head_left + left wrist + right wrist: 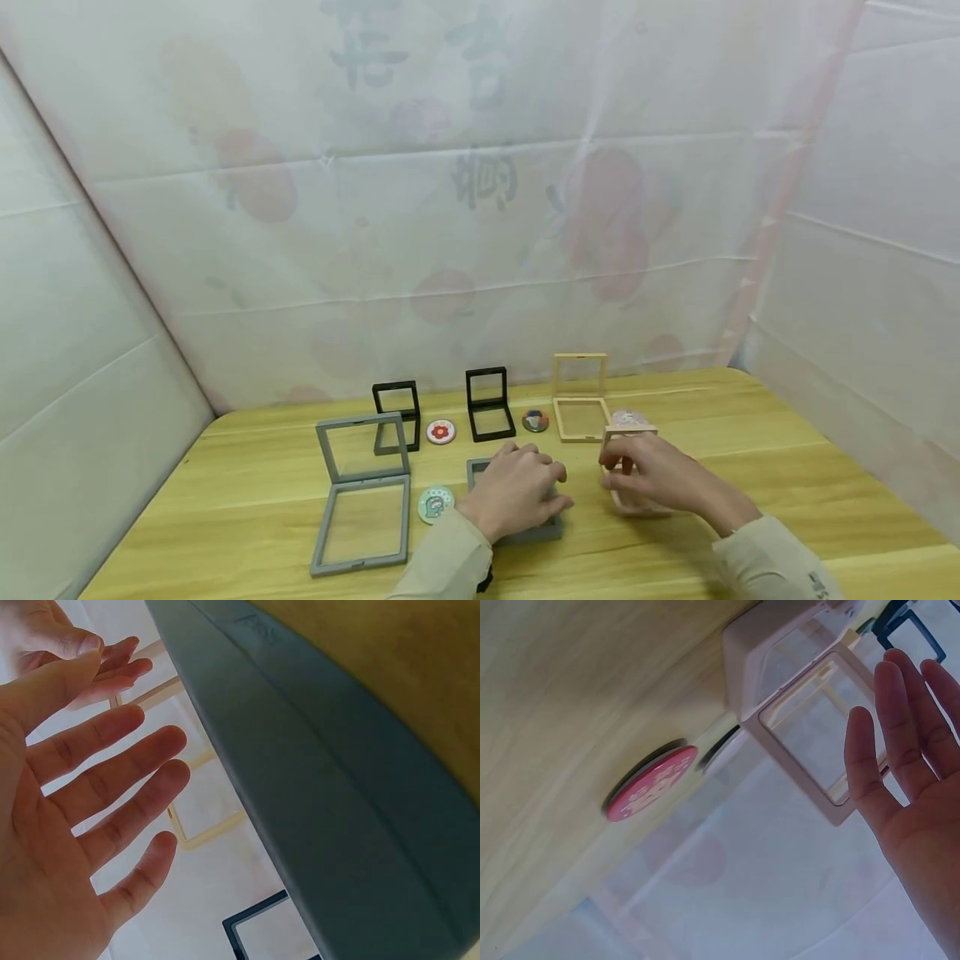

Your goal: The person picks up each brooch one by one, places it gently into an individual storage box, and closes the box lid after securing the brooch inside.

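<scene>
My left hand (pixel 519 490) hovers over a grey display frame (pixel 525 536) at the front middle, covering much of it. In the left wrist view its fingers (pixel 124 776) are spread and hold nothing, beside the grey frame's edge (pixel 315 765). My right hand (pixel 660 473) is at a pale pink display frame (pixel 633 429), which stands with its lid raised. The right wrist view shows the right fingers (pixel 904 735) loosely extended, overlapping the lid's side. A red round badge (pixel 654 784) lies on the table near the pink frame, mostly hidden in the head view.
At left stands a large open grey frame (pixel 363 521), with a green badge (pixel 436 504) beside it. Along the back are two black frames (pixel 491 435), a yellow frame (pixel 581 437), a red-flower badge (pixel 441 432), a dark badge (pixel 536 421) and a pinkish badge (pixel 628 417).
</scene>
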Action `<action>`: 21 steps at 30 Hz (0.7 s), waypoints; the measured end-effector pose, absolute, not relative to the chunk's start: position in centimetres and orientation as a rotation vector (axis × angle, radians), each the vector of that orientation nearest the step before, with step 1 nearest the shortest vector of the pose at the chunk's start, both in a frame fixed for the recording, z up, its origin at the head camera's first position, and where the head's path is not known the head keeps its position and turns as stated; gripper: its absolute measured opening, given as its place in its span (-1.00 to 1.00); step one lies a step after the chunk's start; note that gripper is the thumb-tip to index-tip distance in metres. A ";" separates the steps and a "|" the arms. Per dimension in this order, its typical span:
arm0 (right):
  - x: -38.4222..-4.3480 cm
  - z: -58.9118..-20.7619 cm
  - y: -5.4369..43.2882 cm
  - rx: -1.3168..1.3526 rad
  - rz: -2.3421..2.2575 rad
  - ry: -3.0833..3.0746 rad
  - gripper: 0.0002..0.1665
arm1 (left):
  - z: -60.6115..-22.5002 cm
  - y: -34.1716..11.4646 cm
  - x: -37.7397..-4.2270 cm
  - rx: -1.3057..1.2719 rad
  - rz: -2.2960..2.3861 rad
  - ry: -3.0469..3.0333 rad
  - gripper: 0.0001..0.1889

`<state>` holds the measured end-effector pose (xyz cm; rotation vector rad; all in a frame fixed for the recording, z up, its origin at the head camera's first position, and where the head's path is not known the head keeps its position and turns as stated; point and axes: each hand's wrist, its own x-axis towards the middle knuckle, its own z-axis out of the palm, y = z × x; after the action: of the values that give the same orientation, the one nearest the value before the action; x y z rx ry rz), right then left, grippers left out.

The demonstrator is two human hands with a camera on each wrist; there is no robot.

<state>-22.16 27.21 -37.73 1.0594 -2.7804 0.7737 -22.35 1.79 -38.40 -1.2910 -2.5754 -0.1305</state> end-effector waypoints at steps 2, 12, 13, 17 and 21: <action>-22.1 -37.8 27.3 1.056 0.774 -2.780 -0.89 | -38.4 1.9 -22.3 -1.293 -0.123 -2.586 -0.73; -22.0 -37.9 28.1 1.000 0.736 -2.767 -0.87 | -38.3 2.8 -22.3 -1.347 -0.091 -2.560 -0.73; -22.0 -37.9 28.3 1.000 0.729 -2.765 -0.87 | -38.3 2.8 -22.4 -1.354 -0.080 -2.561 -0.74; -21.9 -38.0 28.8 0.986 0.689 -2.783 -0.89 | -38.5 3.0 -22.5 -1.368 -0.021 -2.553 -0.74; -21.8 -38.0 29.4 0.971 0.699 -2.816 -0.90 | -38.4 3.3 -22.5 -1.380 0.011 -2.538 -0.74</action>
<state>-21.78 29.35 -37.97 0.9709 -2.8158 0.6988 -22.52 3.30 -38.35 -1.3797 -2.5379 0.0111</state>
